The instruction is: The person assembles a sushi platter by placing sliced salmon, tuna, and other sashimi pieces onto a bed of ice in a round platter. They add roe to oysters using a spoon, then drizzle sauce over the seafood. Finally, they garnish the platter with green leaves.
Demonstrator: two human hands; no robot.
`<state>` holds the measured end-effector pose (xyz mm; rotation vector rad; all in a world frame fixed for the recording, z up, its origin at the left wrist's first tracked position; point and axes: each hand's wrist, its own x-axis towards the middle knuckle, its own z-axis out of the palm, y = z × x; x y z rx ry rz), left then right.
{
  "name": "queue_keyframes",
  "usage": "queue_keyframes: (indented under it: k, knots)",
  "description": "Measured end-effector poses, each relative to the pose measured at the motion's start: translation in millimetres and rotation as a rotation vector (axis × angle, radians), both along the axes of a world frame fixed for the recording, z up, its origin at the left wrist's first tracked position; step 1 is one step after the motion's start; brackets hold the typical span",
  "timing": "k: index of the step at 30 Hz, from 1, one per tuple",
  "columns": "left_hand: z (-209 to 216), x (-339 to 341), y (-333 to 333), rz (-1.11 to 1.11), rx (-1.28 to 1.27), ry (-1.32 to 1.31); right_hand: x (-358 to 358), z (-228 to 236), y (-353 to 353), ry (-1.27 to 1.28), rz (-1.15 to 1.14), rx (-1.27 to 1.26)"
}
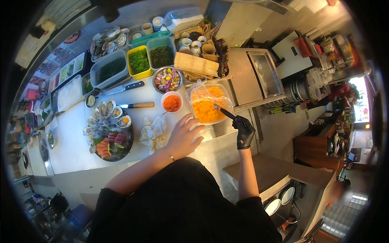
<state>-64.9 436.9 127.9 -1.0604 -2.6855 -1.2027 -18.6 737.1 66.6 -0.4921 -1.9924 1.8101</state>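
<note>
My right hand, in a black glove, grips a spoon with a dark handle. The spoon's bowl is over a clear plastic tub of round, orange, yolk-like pieces. Crumpled clear film partly covers the tub. My bare left hand is open beside the tub's near left edge, its fingers apart. A white bowl of orange roe stands just beyond it. To the left, a round dark platter carries sliced salmon, dark red fish slices and opened oysters, some topped with orange.
A crumpled white cloth lies left of my left hand. Two knives, one black-handled, one wooden-handled, rest behind the platter. Beyond are a metal bowl of flower petals, a yellow tub of greens and a bamboo mat.
</note>
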Motion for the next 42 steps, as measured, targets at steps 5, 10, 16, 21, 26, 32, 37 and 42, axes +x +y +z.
queue_keyframes:
  k: [5,10,16,21,26,32,37,42]
  knots:
    - [-37.7,-14.5,41.6,0.061,-0.068,-0.025,-17.6,-18.8,10.3,-0.015,0.006,-0.122]
    - [-44.9,-5.8,30.5,0.173,-0.065,-0.075,-18.1,-40.0,32.6,-0.150,-0.074,-0.399]
    - [-42.6,0.9,20.3,0.263,0.015,-0.134,-19.4,-71.5,46.6,-0.213,0.006,-0.935]
    - [-32.6,-5.6,33.4,0.362,0.166,-0.271,-16.4,-63.5,45.8,-0.121,0.126,-1.037]
    - [-31.7,-42.8,65.1,0.294,0.476,-0.324,-23.6,-32.2,49.0,-0.019,0.254,-0.839]
    - [-44.2,-76.1,75.9,0.163,0.347,-0.286,-22.7,-10.8,49.0,-0.067,0.107,-0.915]
    - [-61.8,-50.5,77.8,0.261,0.102,-0.078,-13.6,-13.6,51.7,-0.080,0.043,-0.970]
    - [-87.6,-14.0,71.6,0.256,-0.215,0.070,7.5,-45.4,77.8,-0.020,0.008,-0.898]
